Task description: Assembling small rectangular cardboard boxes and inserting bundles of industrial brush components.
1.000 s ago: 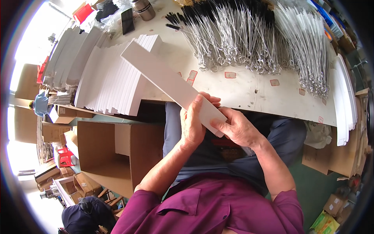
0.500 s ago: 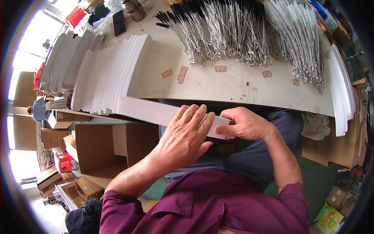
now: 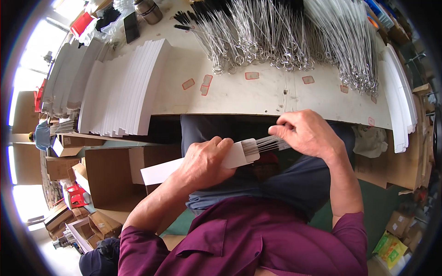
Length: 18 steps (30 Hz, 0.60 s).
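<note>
My left hand [image 3: 206,162] is wrapped firmly round a long white box [image 3: 235,157], open end toward my right hand [image 3: 314,133]. That one is curled over thin wires [image 3: 268,144] poking from the box; I can't tell whether it grips them. Beyond both hands, the bench [image 3: 235,99] carries ring-ended brushes [image 3: 262,41], with more white boxes [image 3: 122,87] to their left.

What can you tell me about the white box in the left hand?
The box is long, narrow and plain white, seemingly card. It slants above the lap, right end higher in the picture. That end is open, with a flap showing and thin wires sticking out toward the right hand. The left hand grips it from above, hiding its middle.
</note>
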Each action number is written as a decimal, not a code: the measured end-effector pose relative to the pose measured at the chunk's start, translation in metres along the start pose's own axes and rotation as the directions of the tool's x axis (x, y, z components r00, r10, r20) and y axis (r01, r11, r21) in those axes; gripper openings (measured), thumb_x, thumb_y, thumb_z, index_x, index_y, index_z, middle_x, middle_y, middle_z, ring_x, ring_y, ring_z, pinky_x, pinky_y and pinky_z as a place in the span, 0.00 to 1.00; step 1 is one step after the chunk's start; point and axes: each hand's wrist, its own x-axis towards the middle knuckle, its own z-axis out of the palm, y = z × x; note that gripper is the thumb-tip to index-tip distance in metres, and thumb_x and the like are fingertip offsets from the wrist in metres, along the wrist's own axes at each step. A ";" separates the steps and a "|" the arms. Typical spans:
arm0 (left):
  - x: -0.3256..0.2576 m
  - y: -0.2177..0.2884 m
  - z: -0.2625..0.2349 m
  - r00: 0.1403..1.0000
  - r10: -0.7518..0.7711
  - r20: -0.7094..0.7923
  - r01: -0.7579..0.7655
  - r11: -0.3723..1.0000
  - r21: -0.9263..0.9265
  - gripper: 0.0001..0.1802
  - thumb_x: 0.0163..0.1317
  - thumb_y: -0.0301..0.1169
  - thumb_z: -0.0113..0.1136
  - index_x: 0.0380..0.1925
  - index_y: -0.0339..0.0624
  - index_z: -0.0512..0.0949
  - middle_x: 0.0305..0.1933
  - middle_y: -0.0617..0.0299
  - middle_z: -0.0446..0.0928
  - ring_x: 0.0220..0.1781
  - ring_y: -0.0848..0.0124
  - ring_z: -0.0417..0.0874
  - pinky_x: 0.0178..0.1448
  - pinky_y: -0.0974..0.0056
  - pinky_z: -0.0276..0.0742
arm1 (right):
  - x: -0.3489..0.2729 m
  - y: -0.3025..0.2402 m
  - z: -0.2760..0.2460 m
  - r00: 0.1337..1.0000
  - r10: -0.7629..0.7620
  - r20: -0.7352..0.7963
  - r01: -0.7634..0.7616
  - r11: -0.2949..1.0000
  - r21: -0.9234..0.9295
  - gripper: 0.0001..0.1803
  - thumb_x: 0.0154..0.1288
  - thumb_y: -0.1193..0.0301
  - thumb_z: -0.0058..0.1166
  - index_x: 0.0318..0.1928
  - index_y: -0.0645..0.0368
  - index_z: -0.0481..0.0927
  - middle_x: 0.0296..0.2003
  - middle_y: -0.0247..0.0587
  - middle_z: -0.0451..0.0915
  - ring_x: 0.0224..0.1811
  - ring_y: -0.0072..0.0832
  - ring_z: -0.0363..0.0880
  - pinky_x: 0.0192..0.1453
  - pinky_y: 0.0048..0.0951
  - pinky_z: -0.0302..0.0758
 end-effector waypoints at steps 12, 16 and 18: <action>0.006 0.003 0.026 0.989 -0.140 0.037 0.142 0.989 -0.037 0.23 0.50 0.37 0.78 0.41 0.39 0.77 0.34 0.50 0.82 0.36 0.49 0.86 0.40 0.47 0.84 | 0.012 -0.001 0.073 0.919 -0.107 -0.378 0.185 0.967 0.175 0.20 0.76 0.63 0.58 0.28 0.64 0.75 0.18 0.55 0.75 0.22 0.57 0.77 0.26 0.48 0.71; 0.002 -0.002 0.025 0.969 -0.242 0.051 0.246 0.965 -0.091 0.25 0.49 0.38 0.79 0.42 0.38 0.78 0.37 0.49 0.82 0.40 0.49 0.87 0.44 0.49 0.84 | 0.012 0.008 0.064 0.966 -0.043 -0.257 0.153 0.892 0.426 0.18 0.78 0.61 0.58 0.37 0.66 0.81 0.22 0.41 0.75 0.23 0.30 0.73 0.29 0.34 0.70; 0.003 -0.004 0.020 0.956 -0.286 0.066 0.291 0.953 -0.084 0.27 0.48 0.38 0.80 0.45 0.38 0.78 0.39 0.48 0.83 0.41 0.48 0.87 0.46 0.50 0.85 | 0.006 0.010 0.057 0.992 0.015 -0.123 0.063 0.797 0.600 0.17 0.79 0.61 0.57 0.43 0.66 0.85 0.26 0.26 0.76 0.29 0.14 0.68 0.33 0.22 0.69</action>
